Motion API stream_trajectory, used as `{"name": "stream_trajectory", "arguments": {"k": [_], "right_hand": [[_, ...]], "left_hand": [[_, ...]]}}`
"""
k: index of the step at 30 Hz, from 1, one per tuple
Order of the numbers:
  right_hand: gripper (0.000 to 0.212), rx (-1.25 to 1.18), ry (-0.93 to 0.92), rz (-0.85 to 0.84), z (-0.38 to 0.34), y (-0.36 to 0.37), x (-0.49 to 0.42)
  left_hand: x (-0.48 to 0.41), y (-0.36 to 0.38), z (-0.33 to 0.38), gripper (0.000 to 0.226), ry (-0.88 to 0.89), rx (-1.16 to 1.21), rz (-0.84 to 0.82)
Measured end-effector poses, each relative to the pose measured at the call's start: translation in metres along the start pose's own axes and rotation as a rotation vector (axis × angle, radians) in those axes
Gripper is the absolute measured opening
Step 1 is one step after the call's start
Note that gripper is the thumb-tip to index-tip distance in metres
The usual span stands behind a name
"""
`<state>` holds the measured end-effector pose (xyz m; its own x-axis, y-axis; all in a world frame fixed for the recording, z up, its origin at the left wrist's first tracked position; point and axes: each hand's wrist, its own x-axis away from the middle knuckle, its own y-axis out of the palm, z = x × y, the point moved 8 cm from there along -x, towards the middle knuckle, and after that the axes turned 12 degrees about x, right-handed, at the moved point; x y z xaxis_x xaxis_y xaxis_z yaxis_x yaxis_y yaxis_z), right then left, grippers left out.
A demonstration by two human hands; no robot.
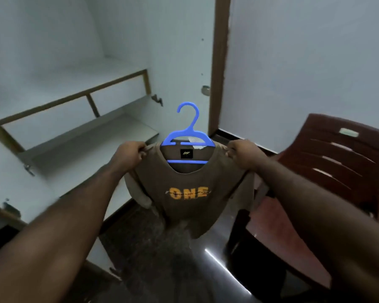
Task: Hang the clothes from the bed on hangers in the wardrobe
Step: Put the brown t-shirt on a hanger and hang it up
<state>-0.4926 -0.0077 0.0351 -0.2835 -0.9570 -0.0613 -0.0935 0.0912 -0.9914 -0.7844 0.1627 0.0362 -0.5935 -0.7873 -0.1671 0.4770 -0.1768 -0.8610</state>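
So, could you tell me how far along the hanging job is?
Done: the brown T-shirt sits on the blue hanger. In hand: the left hand and right hand pinch its shoulders. Left: hooking it inside the open wardrobe, where no rail shows.

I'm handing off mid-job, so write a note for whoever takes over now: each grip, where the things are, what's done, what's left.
Left grip: pinches the brown T-shirt at one shoulder.
Right grip: pinches the other shoulder.
Things: the T-shirt is on the blue hanger, held up in front of the open wardrobe. A maroon chair stands to the right.
Done: this shirt is on its hanger.
Left: hook the hanger inside the wardrobe. No rail is in view, and neither are the bed or any other clothes.
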Motion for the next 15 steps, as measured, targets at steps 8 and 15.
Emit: {"name": "stream_trajectory", "arguments": {"k": [8, 15], "right_hand": [[0.027, -0.176, -0.151, 0.093, -0.071, -0.07, -0.155], [0.021, -0.125, -0.318, 0.214, -0.112, -0.129, -0.31]], "left_hand": [[-0.074, -0.138, -0.06, 0.011, -0.098, -0.091, 0.273], [-0.152, -0.24, -0.083, 0.011, -0.202, -0.174, 0.366]]}}
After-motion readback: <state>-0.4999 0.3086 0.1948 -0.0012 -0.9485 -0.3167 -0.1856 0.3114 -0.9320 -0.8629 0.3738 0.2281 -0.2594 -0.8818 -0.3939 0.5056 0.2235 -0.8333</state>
